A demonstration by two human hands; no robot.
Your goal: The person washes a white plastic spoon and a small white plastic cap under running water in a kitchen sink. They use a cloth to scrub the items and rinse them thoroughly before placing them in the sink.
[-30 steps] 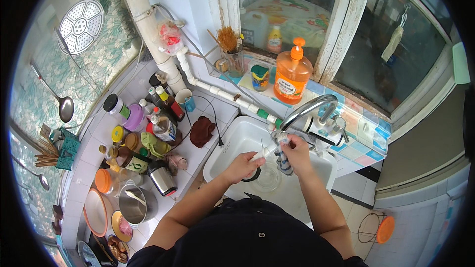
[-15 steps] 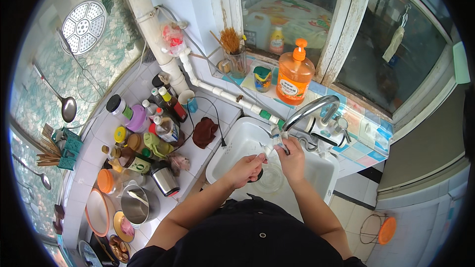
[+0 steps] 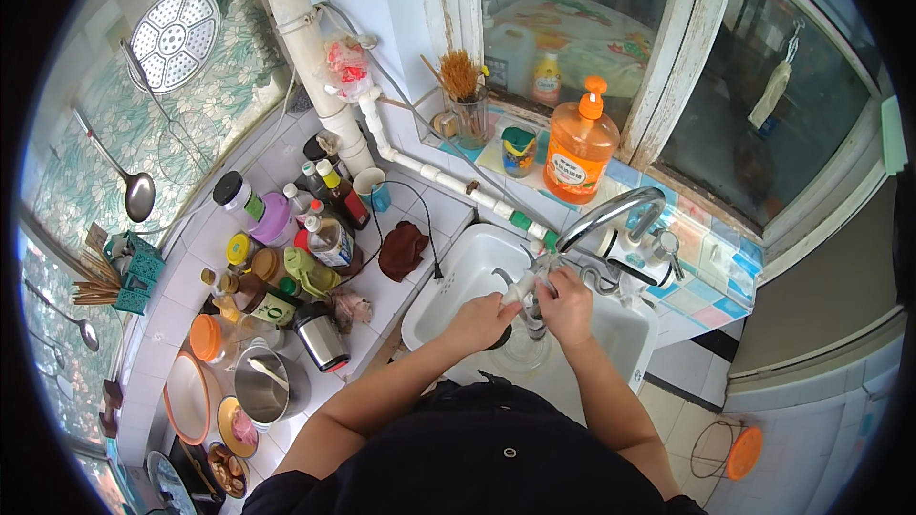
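Over the white sink (image 3: 611, 362), my left hand (image 3: 482, 322) is closed on a slender whitish piece (image 3: 518, 290), whose kind I cannot make out. Close beside it, under the curved metal faucet (image 3: 611, 210), my right hand (image 3: 569, 309) has its fingers bent together. What they hold, if anything, is blurred and partly hidden. Water (image 3: 534, 326) appears to run down between my hands into the basin. A small dark shape (image 3: 499, 338) shows just below my left hand, too covered to name.
An orange soap pump bottle (image 3: 579, 157) and a sponge in a cup (image 3: 518, 153) stand on the tiled ledge behind the sink. Bottles and jars, a steel pot (image 3: 267, 391) and a dark red cloth (image 3: 403, 251) crowd the left counter. A black cable (image 3: 434, 238) trails near the sink's edge.
The view has shifted slightly. My hands have drawn closer together around the whitish piece, and water now shows between and below them.
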